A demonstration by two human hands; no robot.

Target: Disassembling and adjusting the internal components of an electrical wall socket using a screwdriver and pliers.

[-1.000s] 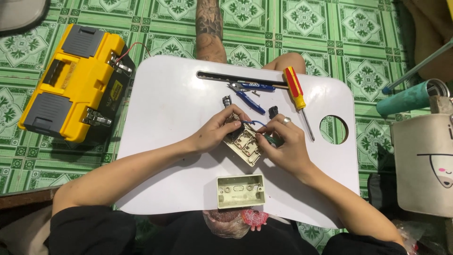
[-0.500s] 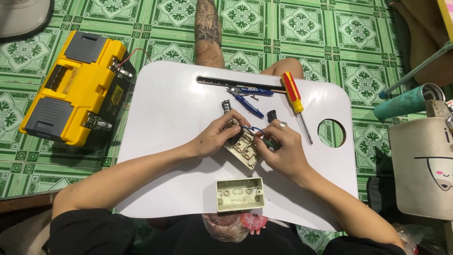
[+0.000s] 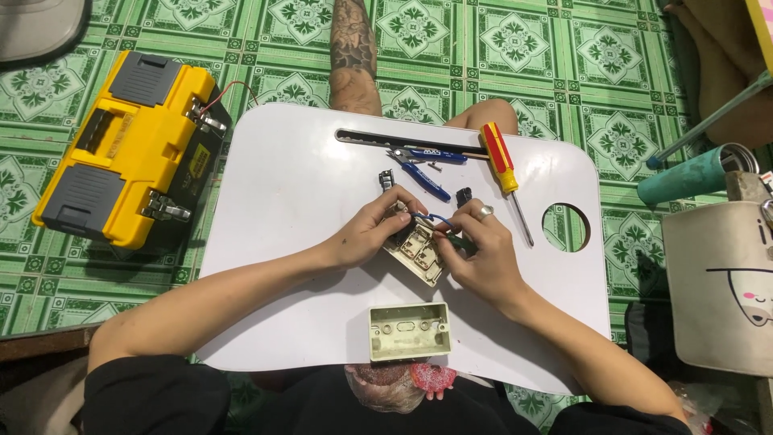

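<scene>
Gripping a beige switch plate (image 3: 419,251) at the middle of a white table (image 3: 282,185), the left hand (image 3: 378,229) curls closed on its upper edge while the right hand (image 3: 483,250), a ring on one finger, pinches a blue wire (image 3: 439,217) at the plate. An empty wall box (image 3: 409,330) lies just below; blue pliers (image 3: 423,165) and a red-and-yellow screwdriver (image 3: 503,161) rest above. A yellow toolbox (image 3: 121,145) sits on the green tiled floor (image 3: 515,48).
</scene>
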